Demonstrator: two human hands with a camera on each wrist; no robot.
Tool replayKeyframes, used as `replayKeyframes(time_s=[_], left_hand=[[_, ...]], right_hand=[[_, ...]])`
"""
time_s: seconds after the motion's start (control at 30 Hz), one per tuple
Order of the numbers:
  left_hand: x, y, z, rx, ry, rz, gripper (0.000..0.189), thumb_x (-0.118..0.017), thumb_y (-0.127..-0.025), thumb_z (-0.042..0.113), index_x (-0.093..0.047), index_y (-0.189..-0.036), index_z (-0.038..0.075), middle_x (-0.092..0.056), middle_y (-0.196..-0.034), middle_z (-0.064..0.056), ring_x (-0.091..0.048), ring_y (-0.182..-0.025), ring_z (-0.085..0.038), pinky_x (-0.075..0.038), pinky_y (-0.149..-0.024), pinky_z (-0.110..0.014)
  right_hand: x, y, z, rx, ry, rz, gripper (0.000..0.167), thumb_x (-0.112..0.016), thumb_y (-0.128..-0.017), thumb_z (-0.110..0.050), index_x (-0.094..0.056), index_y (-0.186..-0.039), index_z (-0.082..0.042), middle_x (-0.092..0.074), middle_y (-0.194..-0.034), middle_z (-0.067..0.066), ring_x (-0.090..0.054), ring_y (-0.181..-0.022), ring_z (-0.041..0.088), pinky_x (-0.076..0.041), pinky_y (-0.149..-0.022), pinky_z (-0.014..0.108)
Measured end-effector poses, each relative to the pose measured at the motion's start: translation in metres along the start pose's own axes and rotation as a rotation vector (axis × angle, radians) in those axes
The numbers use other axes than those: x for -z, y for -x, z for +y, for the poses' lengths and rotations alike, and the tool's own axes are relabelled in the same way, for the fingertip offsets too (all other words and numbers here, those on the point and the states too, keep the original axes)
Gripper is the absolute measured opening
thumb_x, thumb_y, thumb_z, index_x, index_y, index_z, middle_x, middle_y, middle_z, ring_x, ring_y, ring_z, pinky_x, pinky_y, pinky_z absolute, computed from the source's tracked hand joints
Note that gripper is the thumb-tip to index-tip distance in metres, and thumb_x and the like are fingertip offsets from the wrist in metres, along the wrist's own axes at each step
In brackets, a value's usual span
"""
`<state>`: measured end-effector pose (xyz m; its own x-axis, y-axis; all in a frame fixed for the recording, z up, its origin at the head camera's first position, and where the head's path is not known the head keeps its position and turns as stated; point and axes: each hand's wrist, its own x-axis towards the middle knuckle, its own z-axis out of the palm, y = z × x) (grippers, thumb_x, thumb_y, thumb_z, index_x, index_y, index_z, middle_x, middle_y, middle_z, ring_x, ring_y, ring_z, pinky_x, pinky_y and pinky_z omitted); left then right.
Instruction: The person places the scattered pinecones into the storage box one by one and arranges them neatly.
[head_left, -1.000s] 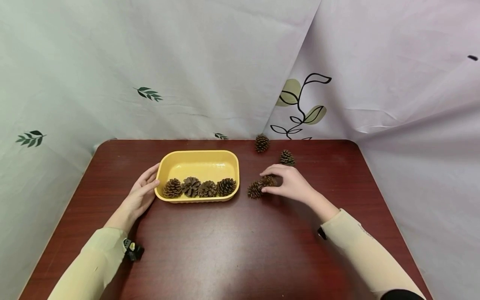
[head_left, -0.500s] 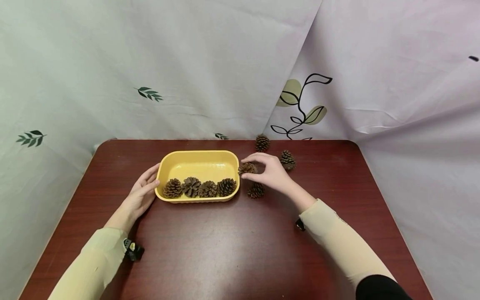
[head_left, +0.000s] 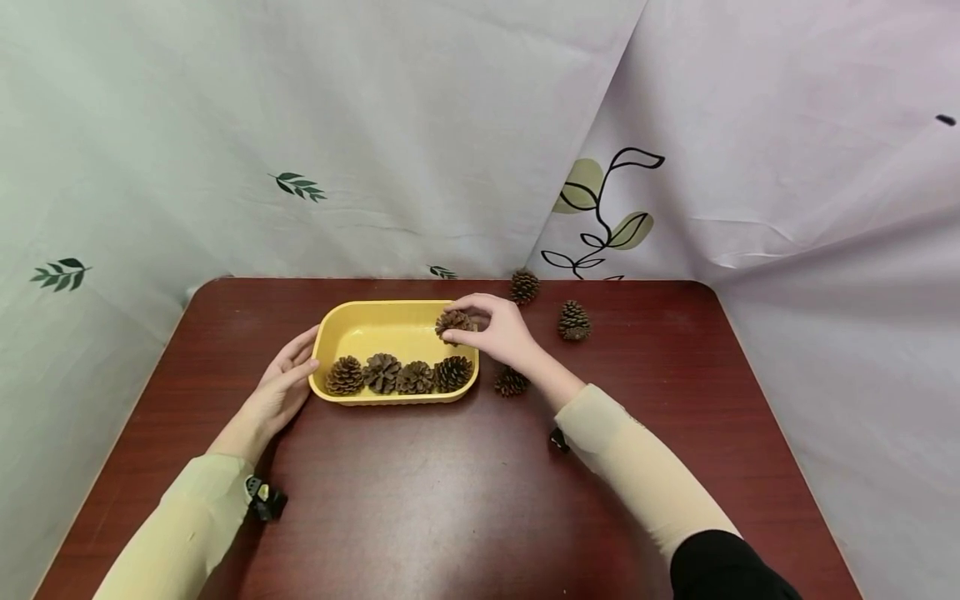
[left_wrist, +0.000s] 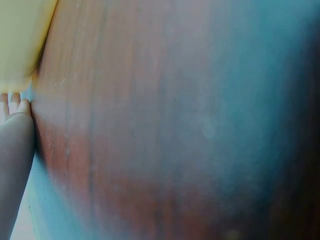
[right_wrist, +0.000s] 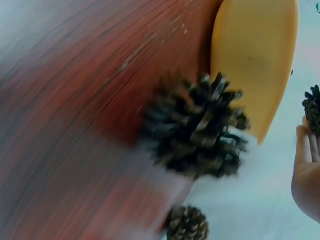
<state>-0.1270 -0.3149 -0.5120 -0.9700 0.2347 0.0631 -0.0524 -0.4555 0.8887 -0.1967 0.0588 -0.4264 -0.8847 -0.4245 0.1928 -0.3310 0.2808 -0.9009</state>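
Note:
My right hand (head_left: 497,329) pinches a brown pine cone (head_left: 453,325) between thumb and fingers, over the right end of a yellow plastic tub (head_left: 397,400). In the right wrist view that held pine cone (right_wrist: 313,107) is at the right edge. My left hand (head_left: 281,387) holds the tub's left end, its thumb on the rim and its fingers against the outside. Four-sided with rounded corners, the tub has several pine cones (head_left: 382,373) in a row along its near side. The left wrist view shows part of the left hand (left_wrist: 15,145) beside the tub (left_wrist: 22,40).
On the dark red wooden table (head_left: 420,500), one pine cone (head_left: 511,382) lies right of the tub, partly behind the right hand. Another pine cone (head_left: 574,321) is farther right, and one more pine cone (head_left: 524,286) sits at the back edge by the hanging cloth (head_left: 375,150).
My right hand has lifted a pine cone from the table and carried it left, past the tub's right rim. The left hand and the tub have stayed in place.

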Motion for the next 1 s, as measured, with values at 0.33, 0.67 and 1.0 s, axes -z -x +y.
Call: replayKeyframes(time_s=[0.33,0.67,1.0], left_hand=[[0.001,0.0,0.001,-0.004,0.001,-0.007,0.054,-0.037,-0.109,-0.011,-0.053,-0.152,0.017,-0.062,-0.15,0.01,-0.06,-0.135,-0.003,-0.052,-0.107,-0.018],[0.002,0.001,0.001,-0.009,0.017,-0.009,0.054,-0.038,-0.108,-0.011,-0.054,-0.151,0.018,-0.063,-0.148,0.01,-0.061,-0.133,-0.003,-0.052,-0.106,-0.018],[0.001,0.0,0.0,-0.005,0.021,-0.001,0.053,-0.04,-0.108,-0.011,-0.056,-0.15,0.018,-0.064,-0.147,0.01,-0.061,-0.133,-0.003,-0.052,-0.106,-0.018]], right_hand=[[-0.035,-0.02,-0.011,-0.071,-0.054,-0.01,0.038,-0.087,-0.091,-0.018,-0.076,-0.127,-0.009,-0.074,-0.133,0.007,-0.066,-0.129,0.025,-0.055,-0.11,0.032],[-0.076,-0.037,-0.016,-0.148,-0.121,-0.001,0.041,-0.087,-0.091,-0.021,-0.076,-0.128,-0.009,-0.073,-0.134,0.007,-0.068,-0.127,0.024,-0.055,-0.106,0.025],[-0.11,-0.049,-0.014,-0.265,-0.17,0.096,0.038,-0.09,-0.088,-0.02,-0.079,-0.123,-0.011,-0.075,-0.131,0.005,-0.072,-0.122,0.026,-0.059,-0.098,0.028]])
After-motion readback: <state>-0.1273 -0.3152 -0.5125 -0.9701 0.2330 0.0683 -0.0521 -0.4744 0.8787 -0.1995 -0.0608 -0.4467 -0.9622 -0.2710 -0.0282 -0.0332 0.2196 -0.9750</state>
